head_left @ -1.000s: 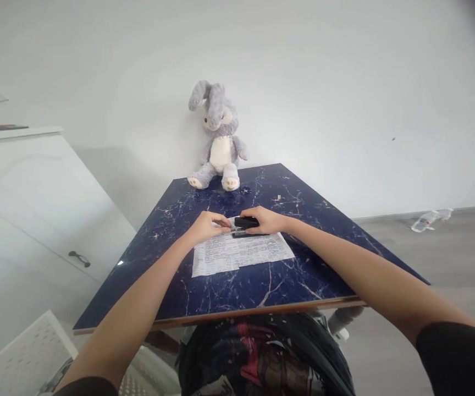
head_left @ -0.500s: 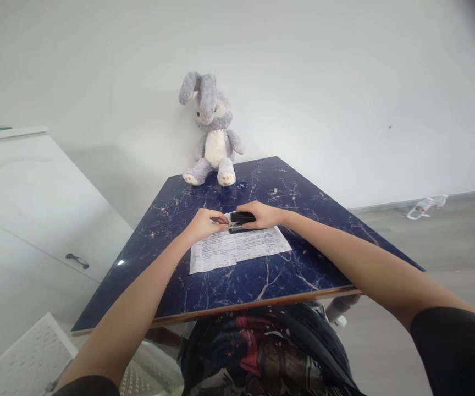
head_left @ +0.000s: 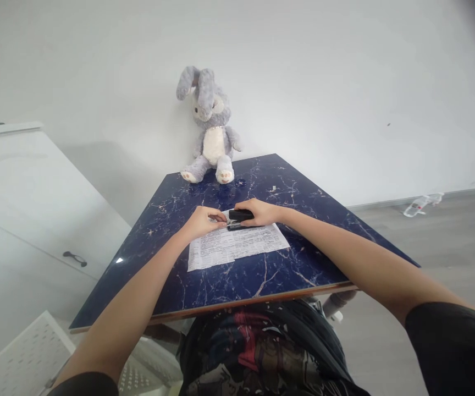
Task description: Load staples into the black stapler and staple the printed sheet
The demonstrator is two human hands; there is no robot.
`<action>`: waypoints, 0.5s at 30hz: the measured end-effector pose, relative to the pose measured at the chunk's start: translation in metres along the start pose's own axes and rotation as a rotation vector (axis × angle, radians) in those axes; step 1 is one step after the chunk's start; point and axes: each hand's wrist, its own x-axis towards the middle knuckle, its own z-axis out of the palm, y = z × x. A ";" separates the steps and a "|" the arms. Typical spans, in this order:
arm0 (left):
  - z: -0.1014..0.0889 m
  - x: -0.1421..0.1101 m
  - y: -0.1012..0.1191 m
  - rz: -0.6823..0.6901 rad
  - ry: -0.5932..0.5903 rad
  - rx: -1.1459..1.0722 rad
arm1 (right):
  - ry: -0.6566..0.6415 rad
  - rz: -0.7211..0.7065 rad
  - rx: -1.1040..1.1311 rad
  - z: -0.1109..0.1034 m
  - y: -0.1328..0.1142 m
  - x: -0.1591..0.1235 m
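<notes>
My right hand (head_left: 258,212) is closed around a black stapler (head_left: 241,214), whose top arm is raised from its base at the left end. Just left of the stapler's front, my left hand (head_left: 206,221) has thumb and fingertips pinched together. Whatever lies between those fingertips is too small to make out. Beneath both hands, printed paper sheets (head_left: 241,245) lie flat on the table, with lines of dark text and an uneven front edge. The stapler rests over the paper's far edge, partly covered by my right fingers.
A grey plush rabbit (head_left: 214,143) sits at the far end of the dark blue marbled table (head_left: 299,269), against the wall. A small white piece (head_left: 274,188) lies right of it. At left stands a white cabinet (head_left: 27,209). A clear plastic item (head_left: 422,205) is on the floor at right.
The view has shifted slightly, so everything sits a little higher and further left. My hands keep nearly the same position at the stapler.
</notes>
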 end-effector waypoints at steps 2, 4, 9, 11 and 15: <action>0.000 0.000 0.000 -0.004 -0.003 -0.008 | 0.003 0.003 -0.001 0.000 0.000 0.000; 0.001 0.000 -0.001 0.001 -0.010 -0.011 | 0.007 0.005 -0.001 0.000 0.000 0.000; 0.001 0.000 -0.002 0.008 -0.014 -0.017 | 0.000 0.003 -0.003 0.000 -0.001 0.000; 0.002 0.000 -0.002 0.008 -0.021 -0.013 | 0.001 0.001 -0.003 0.000 -0.002 0.001; 0.000 0.000 -0.004 0.036 -0.043 0.024 | 0.007 0.005 -0.005 -0.001 -0.003 0.001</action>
